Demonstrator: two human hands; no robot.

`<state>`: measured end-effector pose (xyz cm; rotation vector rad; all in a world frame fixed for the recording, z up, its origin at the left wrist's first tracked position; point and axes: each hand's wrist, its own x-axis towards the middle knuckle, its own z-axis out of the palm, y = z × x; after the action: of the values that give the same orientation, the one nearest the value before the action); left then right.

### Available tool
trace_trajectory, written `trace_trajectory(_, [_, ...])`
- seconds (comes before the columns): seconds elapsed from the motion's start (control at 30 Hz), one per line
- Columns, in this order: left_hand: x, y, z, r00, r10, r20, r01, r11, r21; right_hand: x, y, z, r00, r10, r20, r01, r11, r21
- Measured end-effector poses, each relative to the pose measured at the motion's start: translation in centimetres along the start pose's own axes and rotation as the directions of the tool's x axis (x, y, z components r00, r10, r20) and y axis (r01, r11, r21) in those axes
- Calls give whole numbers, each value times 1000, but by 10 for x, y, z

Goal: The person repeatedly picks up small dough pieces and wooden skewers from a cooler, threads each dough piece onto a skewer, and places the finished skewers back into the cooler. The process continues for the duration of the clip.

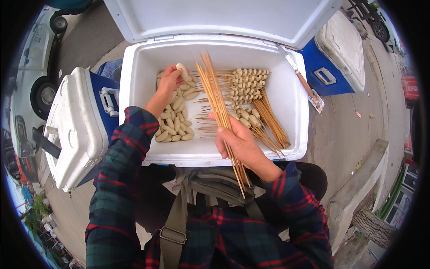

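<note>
My left hand [171, 80] pinches a pale oblong food piece [182, 73] above the pile of similar pieces [176, 121] in the left part of an open white cooler [215, 155]. My right hand [235, 143] grips a bundle of long wooden skewers [211, 87], held diagonally over the cooler's middle. Inside at the right lie rows of skewered, spiral-cut pieces [246, 80], several skewered whole pieces [248, 116] and a loose bundle of skewers [271, 121]. Some of these are hidden behind my right hand and its bundle.
The raised lid [210, 15] stands behind. A long utensil with a wooden handle [303, 83] rests on the right rim. Blue-and-white coolers [78, 125] [336, 54] flank this one. A parked white vehicle [33, 67] is far left; a concrete ledge [358, 170] and log [371, 226] are at right.
</note>
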<state>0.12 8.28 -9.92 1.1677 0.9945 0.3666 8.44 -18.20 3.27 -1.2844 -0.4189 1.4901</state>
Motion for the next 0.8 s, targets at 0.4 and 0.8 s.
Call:
trace_trajectory(0.4, [-82, 62, 11, 989, -7, 146, 115, 649, -752, 3, 9, 12, 958, -260, -125, 222, 941, -254])
trace_trajectory(0.8, [-76, 59, 18, 983, -7, 186, 167, 475, -864, 15, 19, 9, 946, -290, -143, 214, 892, -398])
